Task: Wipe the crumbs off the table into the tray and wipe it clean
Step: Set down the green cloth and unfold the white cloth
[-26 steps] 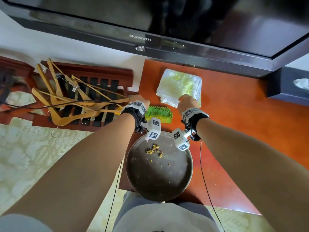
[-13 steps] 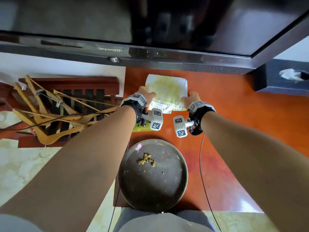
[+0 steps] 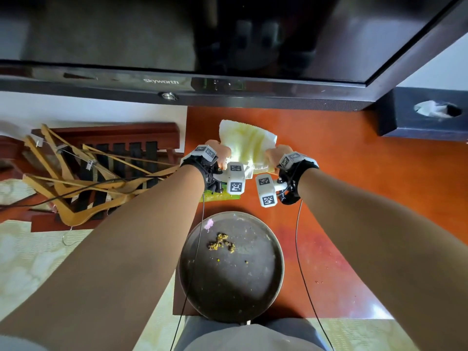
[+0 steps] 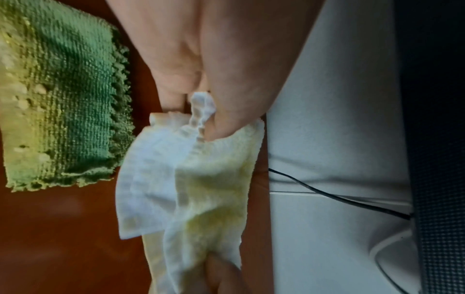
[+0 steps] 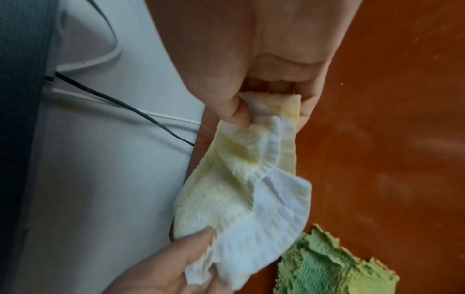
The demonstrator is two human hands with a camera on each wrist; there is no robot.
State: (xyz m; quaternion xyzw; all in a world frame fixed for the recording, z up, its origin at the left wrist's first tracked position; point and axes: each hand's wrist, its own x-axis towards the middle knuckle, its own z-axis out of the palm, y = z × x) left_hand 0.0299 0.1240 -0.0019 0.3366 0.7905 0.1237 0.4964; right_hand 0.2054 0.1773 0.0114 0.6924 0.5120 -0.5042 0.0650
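A white cloth [image 3: 247, 145] stained yellow hangs lifted off the red-brown table [image 3: 342, 178], stretched between both hands. My left hand [image 3: 219, 153] pinches its near left corner, and in the left wrist view the cloth [image 4: 191, 189] sits between thumb and fingers. My right hand [image 3: 274, 154] pinches the near right corner of the cloth [image 5: 241, 189]. A round dark metal tray [image 3: 253, 287] lies at the table's near edge with a small heap of yellow crumbs [image 3: 221, 243] in it.
A green textured cloth [image 3: 222, 196] lies on the table between hands and tray, partly under my left wrist. A large television [image 3: 228, 46] overhangs the far side. A dark tissue box [image 3: 425, 115] stands far right. Wooden hangers [image 3: 76, 181] lie left of the table.
Both hands moved away from the tray to the white cloth, took its near corners and raised it off the table. The camera view shifted forward.
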